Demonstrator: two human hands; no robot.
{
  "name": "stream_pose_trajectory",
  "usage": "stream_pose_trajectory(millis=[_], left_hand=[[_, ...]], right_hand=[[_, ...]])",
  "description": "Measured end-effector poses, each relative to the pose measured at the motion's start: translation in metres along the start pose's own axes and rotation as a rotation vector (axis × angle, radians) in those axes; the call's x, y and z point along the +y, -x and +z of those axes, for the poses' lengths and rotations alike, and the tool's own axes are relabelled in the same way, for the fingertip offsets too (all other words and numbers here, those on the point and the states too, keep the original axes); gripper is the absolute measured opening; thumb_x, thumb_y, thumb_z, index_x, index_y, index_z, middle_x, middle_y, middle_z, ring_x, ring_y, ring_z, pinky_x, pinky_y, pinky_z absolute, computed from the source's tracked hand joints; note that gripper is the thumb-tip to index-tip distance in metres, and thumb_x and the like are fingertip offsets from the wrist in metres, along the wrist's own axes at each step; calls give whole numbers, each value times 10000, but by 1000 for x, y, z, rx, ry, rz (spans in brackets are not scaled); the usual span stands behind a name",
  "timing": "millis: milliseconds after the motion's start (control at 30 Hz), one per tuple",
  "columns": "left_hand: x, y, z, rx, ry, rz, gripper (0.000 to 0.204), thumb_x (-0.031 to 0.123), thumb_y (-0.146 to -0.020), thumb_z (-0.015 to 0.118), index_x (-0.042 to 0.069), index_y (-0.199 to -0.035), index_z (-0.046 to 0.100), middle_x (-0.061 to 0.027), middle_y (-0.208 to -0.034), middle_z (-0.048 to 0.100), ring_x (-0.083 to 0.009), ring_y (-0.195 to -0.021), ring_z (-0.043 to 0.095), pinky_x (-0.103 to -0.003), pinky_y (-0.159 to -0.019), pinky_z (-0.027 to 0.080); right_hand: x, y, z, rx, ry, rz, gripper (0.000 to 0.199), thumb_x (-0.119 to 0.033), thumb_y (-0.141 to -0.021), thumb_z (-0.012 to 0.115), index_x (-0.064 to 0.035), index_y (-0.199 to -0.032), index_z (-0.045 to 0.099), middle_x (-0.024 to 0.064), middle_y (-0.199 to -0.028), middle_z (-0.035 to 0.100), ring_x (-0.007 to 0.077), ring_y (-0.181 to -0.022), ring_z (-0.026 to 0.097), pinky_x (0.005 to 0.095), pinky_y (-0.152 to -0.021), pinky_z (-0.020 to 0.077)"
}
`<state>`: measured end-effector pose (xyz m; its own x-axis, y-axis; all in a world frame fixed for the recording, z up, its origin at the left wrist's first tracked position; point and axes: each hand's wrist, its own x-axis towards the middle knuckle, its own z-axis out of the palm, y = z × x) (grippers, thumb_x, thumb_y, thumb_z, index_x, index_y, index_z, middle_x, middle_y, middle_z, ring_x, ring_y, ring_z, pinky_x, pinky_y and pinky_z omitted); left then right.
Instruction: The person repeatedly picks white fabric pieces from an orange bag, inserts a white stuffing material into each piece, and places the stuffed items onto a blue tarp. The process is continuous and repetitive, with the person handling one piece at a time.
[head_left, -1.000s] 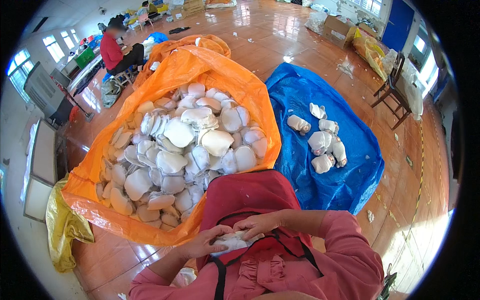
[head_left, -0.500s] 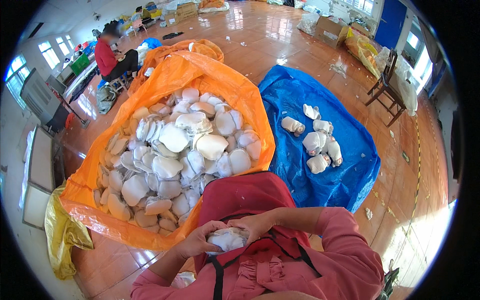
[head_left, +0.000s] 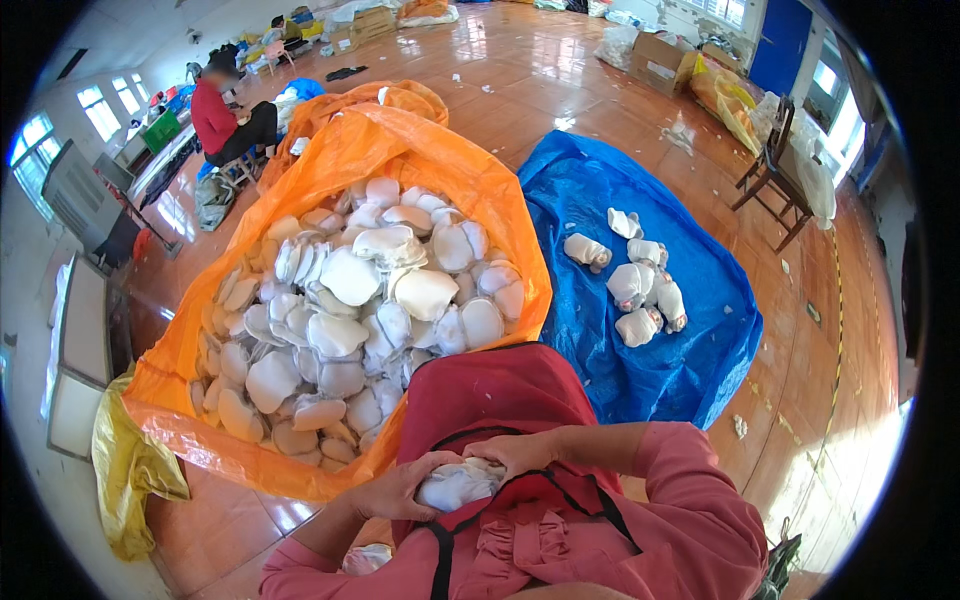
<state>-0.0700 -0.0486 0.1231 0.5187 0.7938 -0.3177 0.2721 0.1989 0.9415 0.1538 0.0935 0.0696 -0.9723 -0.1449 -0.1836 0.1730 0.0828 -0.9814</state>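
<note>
At my lap, both hands are closed around a white fabric bundle (head_left: 456, 487), over a dark red apron (head_left: 490, 395). My left hand (head_left: 400, 487) wraps its left side, with the thumb along the near edge. From the right, the fingers of my right hand (head_left: 512, 452) press on its top right part. Just ahead lies a big open orange sack (head_left: 400, 135) heaped with white, rounded padded fabric pieces (head_left: 350, 277). On a blue woven sack (head_left: 680, 390) to the right rest several rolled white bundles (head_left: 632, 285), some showing darker coloured ends.
A yellow sack (head_left: 130, 480) lies at the left. Another person in red (head_left: 215, 115) sits on a low stool at the far left. A wooden chair (head_left: 775, 180) stands at the right, with cardboard boxes (head_left: 660, 60) beyond. Scraps litter the tiled floor (head_left: 540, 80).
My left hand has opened its hold a little wider around the bundle, and more of the white fabric shows between my hands. The sacks and their contents look the same.
</note>
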Motion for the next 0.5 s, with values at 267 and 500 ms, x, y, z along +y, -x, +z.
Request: stream_pose_trajectory(millis=[267,500], left_hand=[[-12,2,16,38,252,28,815,-4,-708,732,102,-1412,334,-71,-1306,462,-181,-1254,424,-312,-1030,373],[-31,-1,32,245,359,163,716,-90,-715,712,108,-1337,417,-54,-1272,469,-177,-1224,450,-314,-1024,377]], right_hand=[[20,5,12,51,-266,-1,641,-263,-735,808,-26,-1236,486,38,-1095,576,115,-1027,514,280,-907,413],[26,5,15,69,-529,34,584,-102,-729,757,-29,-1237,479,19,-1107,566,113,-1035,517,275,-924,417]])
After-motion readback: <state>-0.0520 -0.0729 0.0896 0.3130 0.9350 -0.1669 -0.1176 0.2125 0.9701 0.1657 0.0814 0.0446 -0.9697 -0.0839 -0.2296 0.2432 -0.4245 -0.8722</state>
